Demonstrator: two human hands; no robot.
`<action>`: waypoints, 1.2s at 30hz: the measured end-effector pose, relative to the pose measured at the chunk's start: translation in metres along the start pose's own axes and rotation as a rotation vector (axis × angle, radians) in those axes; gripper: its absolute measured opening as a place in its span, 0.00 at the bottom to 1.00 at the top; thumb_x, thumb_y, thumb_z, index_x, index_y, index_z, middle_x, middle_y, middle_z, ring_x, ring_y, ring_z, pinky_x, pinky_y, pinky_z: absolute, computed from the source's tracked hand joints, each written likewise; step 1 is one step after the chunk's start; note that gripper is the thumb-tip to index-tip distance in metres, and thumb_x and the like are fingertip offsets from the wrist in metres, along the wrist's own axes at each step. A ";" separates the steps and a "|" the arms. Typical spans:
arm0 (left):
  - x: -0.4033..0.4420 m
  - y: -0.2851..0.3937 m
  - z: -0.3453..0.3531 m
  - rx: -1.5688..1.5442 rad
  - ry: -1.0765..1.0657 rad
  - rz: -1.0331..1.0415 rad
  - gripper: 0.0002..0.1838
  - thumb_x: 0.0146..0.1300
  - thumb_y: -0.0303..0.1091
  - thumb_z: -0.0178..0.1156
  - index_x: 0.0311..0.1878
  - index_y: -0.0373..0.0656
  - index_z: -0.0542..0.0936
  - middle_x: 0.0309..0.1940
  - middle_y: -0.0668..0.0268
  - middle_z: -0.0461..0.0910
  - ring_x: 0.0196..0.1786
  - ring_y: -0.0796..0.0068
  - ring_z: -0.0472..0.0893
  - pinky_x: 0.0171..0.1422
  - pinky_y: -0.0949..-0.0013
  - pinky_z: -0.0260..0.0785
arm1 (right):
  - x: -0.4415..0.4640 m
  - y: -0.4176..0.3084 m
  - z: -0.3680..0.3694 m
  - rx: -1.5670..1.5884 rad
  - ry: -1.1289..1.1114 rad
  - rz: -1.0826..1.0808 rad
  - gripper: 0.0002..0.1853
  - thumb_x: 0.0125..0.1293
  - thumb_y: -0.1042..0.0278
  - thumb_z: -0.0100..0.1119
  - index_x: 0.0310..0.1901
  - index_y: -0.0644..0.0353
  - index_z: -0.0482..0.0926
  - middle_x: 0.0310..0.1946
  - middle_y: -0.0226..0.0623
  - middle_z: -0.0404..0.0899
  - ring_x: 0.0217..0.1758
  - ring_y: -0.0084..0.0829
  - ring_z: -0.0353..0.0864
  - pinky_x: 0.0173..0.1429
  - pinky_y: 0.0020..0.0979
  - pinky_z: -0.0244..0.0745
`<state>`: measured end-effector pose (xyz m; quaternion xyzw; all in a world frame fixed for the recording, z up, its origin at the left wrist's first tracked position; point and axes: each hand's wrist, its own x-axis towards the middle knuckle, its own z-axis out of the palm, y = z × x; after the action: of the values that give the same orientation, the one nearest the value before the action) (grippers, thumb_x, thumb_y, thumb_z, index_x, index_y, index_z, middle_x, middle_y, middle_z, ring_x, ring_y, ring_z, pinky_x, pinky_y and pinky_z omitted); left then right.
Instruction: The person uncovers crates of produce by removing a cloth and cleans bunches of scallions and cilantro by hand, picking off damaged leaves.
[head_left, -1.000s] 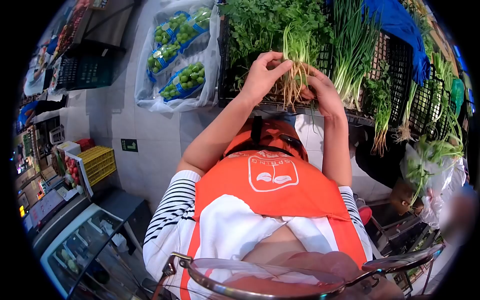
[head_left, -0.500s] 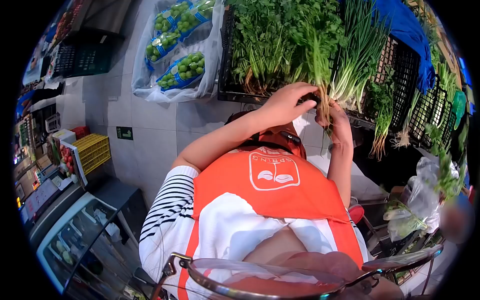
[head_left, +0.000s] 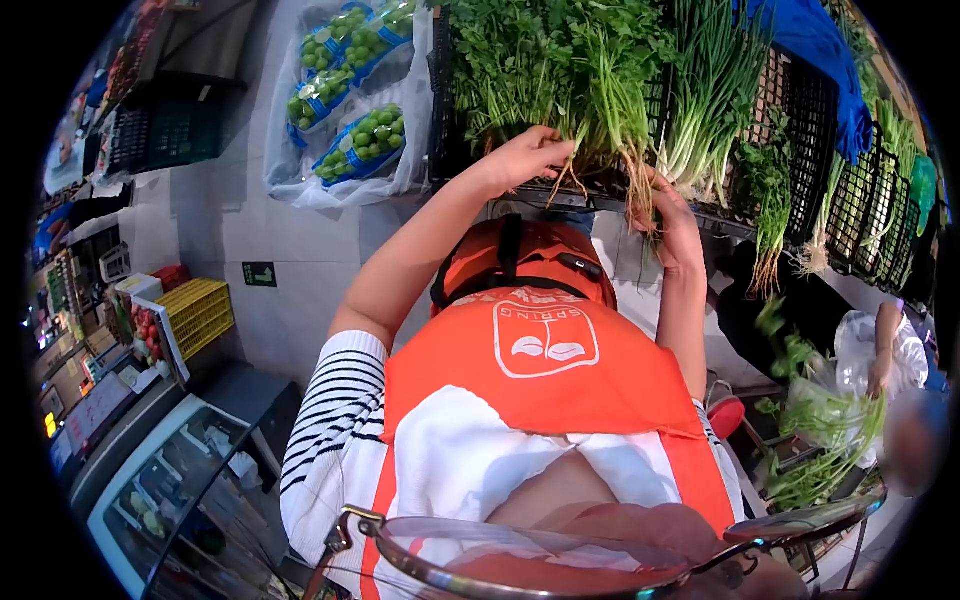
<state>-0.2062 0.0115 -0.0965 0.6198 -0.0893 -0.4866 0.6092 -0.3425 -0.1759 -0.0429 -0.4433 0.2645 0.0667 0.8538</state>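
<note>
In the head view, my right hand [head_left: 668, 222] is closed around the lower stems of a rooted herb bunch [head_left: 637, 185], which looks like coriander; its pale roots hang down. At the front edge of the crate, my left hand [head_left: 530, 160] has thumb and fingers pinched on the thin stems of another herb plant [head_left: 570, 183]. More of the same leafy herbs [head_left: 510, 70] stand in the black crate [head_left: 440, 110] behind my hands. Spring onions [head_left: 705, 120] with white bases lie just right of the held bunch.
Packs of green fruit [head_left: 362, 145] sit in a plastic-lined box [head_left: 300, 190] at left. A blue cloth [head_left: 815, 55] drapes over black crates at right. At lower right, another person's hand [head_left: 882, 360] is beside a clear plastic bag [head_left: 855, 345] and leafy stalks [head_left: 825, 450]. A yellow crate [head_left: 197, 318] stands far left.
My left hand has left the bunch in my right hand, moving left and up to other stems in the crate. Another person's hand has come into view at lower right.
</note>
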 end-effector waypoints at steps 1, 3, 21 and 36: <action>0.001 0.003 0.002 -0.088 -0.026 -0.030 0.32 0.62 0.44 0.55 0.60 0.30 0.58 0.47 0.56 0.71 0.51 0.71 0.73 0.54 0.69 0.68 | -0.001 0.000 0.001 -0.004 -0.007 0.000 0.18 0.58 0.77 0.43 0.52 0.66 0.66 0.20 0.30 0.70 0.17 0.17 0.59 0.24 0.18 0.53; -0.002 0.014 0.012 -0.228 -0.060 -0.055 0.31 0.62 0.45 0.55 0.59 0.32 0.60 0.46 0.58 0.72 0.49 0.71 0.74 0.55 0.67 0.68 | -0.001 0.000 0.002 -0.011 -0.021 -0.005 0.18 0.59 0.77 0.43 0.52 0.67 0.66 0.21 0.30 0.70 0.17 0.17 0.59 0.24 0.18 0.53; 0.004 0.027 0.034 -0.611 -0.245 0.146 0.25 0.62 0.28 0.51 0.61 0.33 0.60 0.60 0.52 0.63 0.61 0.60 0.67 0.64 0.62 0.62 | -0.012 -0.018 0.003 -0.444 0.087 -0.184 0.12 0.66 0.71 0.42 0.45 0.62 0.74 0.23 0.24 0.70 0.22 0.13 0.61 0.27 0.16 0.58; 0.002 0.017 0.007 -0.707 -0.209 0.035 0.18 0.58 0.22 0.49 0.53 0.30 0.65 0.48 0.52 0.72 0.46 0.62 0.77 0.56 0.59 0.70 | 0.055 -0.014 0.032 -0.808 -0.139 -0.290 0.10 0.58 0.68 0.60 0.33 0.67 0.74 0.23 0.31 0.76 0.27 0.18 0.76 0.28 0.19 0.67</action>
<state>-0.2017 0.0015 -0.0818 0.3165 0.0118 -0.5376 0.7815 -0.2788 -0.1658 -0.0461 -0.7690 0.0941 0.0737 0.6280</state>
